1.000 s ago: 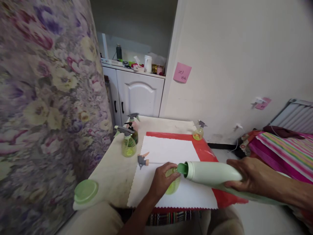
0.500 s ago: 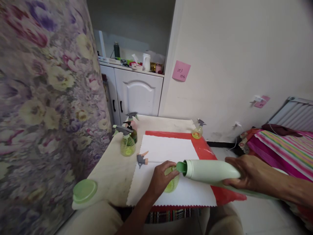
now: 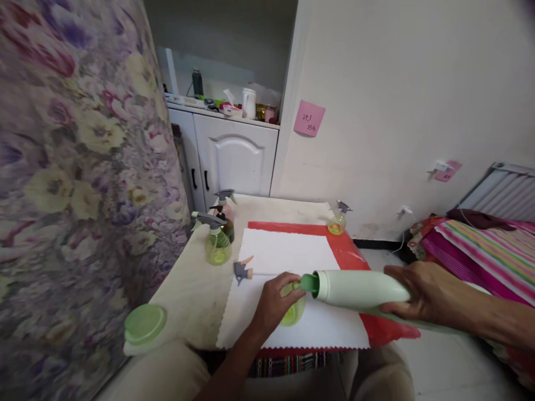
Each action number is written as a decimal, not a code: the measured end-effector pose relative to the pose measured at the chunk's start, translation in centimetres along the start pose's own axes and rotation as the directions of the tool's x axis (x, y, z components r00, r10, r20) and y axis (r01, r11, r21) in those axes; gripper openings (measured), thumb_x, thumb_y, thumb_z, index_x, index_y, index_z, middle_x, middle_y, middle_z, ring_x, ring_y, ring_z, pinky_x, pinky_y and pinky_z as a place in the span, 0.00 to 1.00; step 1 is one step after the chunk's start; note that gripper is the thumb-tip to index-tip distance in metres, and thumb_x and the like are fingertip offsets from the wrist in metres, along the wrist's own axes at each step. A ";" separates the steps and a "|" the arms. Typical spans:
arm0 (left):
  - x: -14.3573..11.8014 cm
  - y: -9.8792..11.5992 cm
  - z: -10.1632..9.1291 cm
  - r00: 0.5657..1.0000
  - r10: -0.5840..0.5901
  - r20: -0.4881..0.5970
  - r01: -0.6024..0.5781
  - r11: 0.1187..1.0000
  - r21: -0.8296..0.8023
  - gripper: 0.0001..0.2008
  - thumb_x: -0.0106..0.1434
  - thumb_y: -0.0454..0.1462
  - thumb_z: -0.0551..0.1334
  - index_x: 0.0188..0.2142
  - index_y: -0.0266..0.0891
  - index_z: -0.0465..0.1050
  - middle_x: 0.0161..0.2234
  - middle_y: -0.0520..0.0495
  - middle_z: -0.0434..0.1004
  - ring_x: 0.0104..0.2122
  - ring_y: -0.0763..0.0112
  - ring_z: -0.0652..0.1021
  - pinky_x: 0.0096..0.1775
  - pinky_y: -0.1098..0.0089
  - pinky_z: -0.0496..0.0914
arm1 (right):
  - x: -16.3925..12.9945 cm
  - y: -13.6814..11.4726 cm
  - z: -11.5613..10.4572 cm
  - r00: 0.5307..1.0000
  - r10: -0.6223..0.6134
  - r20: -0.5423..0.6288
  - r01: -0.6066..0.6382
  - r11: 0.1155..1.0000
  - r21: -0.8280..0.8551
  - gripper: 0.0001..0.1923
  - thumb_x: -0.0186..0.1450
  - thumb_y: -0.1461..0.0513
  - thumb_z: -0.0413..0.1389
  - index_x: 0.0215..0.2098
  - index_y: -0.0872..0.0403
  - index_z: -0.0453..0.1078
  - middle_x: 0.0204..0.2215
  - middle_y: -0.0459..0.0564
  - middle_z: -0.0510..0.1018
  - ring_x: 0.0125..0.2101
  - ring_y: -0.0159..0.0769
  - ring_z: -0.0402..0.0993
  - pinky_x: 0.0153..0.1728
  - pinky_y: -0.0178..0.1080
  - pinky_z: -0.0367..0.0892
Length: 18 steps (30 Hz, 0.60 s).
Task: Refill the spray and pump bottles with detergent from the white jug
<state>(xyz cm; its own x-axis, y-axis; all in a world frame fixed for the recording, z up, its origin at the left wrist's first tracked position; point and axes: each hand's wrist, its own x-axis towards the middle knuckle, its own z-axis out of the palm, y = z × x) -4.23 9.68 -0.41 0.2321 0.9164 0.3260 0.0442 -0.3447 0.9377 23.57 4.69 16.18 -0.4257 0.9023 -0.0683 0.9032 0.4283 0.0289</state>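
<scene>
the left hand closes around the small yellow-green bottle on the bench, while the right hand grips the pale green bottle, long axis near-horizontal, spout at its mouth.

My left hand hiding most of small yellow-green bottle, pink note writing too small, counter clutter indistinct, radiator cut off right.
</scene>
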 end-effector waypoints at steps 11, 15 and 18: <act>0.1 -0.3 0.0 1.000 0.012 -0.006 -0.012 1.000 -0.001 0.09 0.56 0.37 0.65 0.37 0.41 0.77 0.38 0.48 0.80 0.41 0.64 0.77 0.46 0.68 0.67 | 0.1 -0.8 -0.7 1.000 0.019 0.011 -0.019 0.999 -0.039 0.17 0.61 0.48 0.54 0.31 0.54 0.70 0.20 0.51 0.76 0.20 0.39 0.73 0.21 0.36 0.50; 0.1 -0.4 0.0 1.000 0.017 -0.011 -0.017 1.000 0.001 0.09 0.56 0.37 0.66 0.38 0.40 0.76 0.37 0.48 0.79 0.41 0.64 0.77 0.46 0.68 0.67 | 0.2 -0.4 -0.5 1.000 0.004 0.019 -0.003 0.999 -0.043 0.19 0.62 0.47 0.53 0.32 0.54 0.70 0.20 0.51 0.76 0.20 0.38 0.73 0.21 0.36 0.50; 0.1 -0.4 -0.1 1.000 0.017 -0.009 -0.017 1.000 -0.005 0.08 0.56 0.37 0.66 0.38 0.41 0.76 0.38 0.48 0.79 0.41 0.64 0.77 0.46 0.69 0.67 | 0.2 0.0 -0.2 1.000 -0.004 0.012 0.004 1.000 -0.031 0.19 0.62 0.46 0.52 0.32 0.54 0.70 0.20 0.51 0.76 0.20 0.38 0.73 0.21 0.36 0.50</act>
<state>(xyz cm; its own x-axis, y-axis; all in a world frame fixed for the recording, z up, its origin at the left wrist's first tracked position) -4.30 9.91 -0.78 0.2245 0.9120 0.3432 0.0351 -0.3595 0.9325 23.47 4.83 16.33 -0.4287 0.8999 -0.0805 0.8991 0.4337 0.0597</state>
